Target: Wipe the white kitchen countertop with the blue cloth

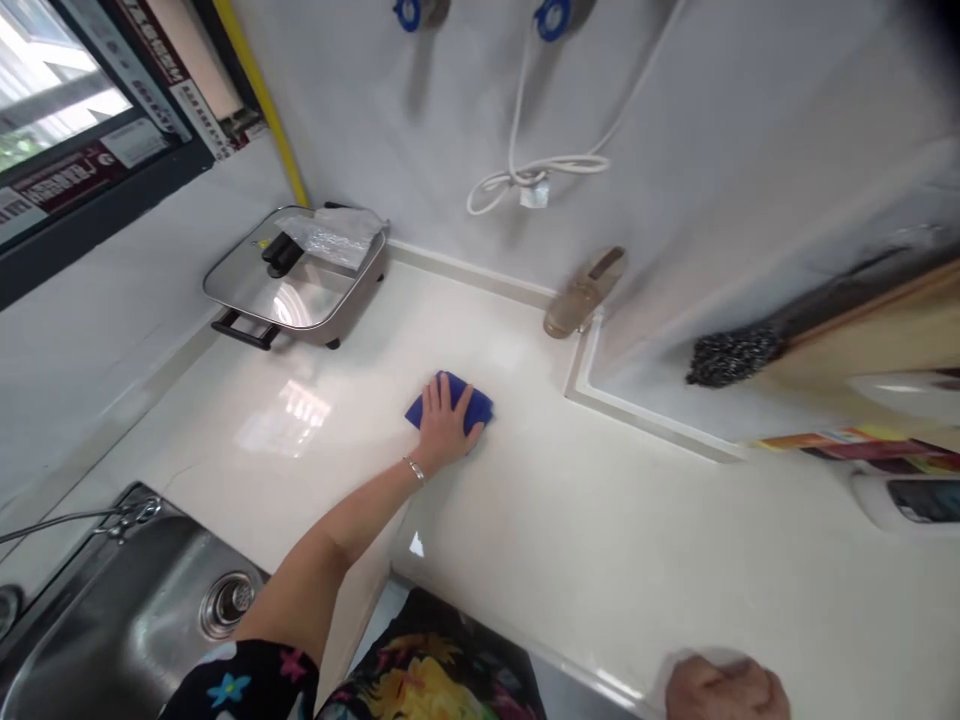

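Note:
A folded blue cloth [478,408] lies on the white countertop [600,520]. Pressed down over it is my left hand [442,432], palm down with fingers spread across the fabric, holding it against the surface. A bracelet circles that wrist. At the lower right, my right hand [727,690] rests by the counter's front edge with its fingers curled into a fist. The frame cuts off part of it, and nothing shows in its fingers.
An electric pan [292,280] with a glass lid stands in the back left corner, a plastic packet [337,238] on top. A steel sink [142,610] is at lower left. Against the wall corner leans a brown object [585,293]. A coiled white cable [517,180] hangs above.

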Demonstrator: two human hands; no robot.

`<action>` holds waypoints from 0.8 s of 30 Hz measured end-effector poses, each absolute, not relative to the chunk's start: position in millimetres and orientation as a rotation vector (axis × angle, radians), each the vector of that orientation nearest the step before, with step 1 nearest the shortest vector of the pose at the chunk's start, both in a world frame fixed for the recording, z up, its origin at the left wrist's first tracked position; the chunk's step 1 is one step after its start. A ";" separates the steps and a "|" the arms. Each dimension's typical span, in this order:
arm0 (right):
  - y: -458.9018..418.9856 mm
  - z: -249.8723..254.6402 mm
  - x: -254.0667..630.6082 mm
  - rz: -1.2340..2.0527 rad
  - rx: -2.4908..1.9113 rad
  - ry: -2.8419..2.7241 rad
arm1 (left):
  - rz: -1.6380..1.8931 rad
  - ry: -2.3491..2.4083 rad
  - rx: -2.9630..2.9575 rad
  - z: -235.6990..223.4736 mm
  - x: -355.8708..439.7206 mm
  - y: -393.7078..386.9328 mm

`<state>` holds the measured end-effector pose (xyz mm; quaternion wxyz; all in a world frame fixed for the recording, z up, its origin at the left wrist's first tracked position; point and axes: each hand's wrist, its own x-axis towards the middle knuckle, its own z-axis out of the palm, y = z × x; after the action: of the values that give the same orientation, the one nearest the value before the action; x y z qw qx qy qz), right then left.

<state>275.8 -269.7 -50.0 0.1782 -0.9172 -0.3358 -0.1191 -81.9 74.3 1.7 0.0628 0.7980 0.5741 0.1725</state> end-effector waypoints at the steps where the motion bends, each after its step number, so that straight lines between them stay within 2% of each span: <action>1: -267.6 -49.2 274.7 -0.352 -2.585 -0.945 | 0.527 1.687 2.425 2.4 -65.5 69.4; 7: -257.6 -44.9 268.4 -0.473 -2.538 -0.907 | 0.508 1.346 2.499 1.3 16.2 4.7; 13: -256.1 -44.6 267.2 -0.438 -2.556 -0.884 | 0.526 1.020 2.512 -7.6 68.6 -75.1; 17: -256.0 -42.9 265.6 -0.448 -2.527 -0.919 | 0.550 0.891 2.552 -3.8 63.4 -98.3; 24: -256.8 -44.0 265.8 -0.488 -2.476 -0.921 | 0.449 0.703 2.641 14.2 -5.2 -93.6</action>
<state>265.8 -256.8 -44.0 0.2258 -0.8979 -0.3339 -0.1769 -5.2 -93.6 14.2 0.1850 0.9371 0.2494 0.1592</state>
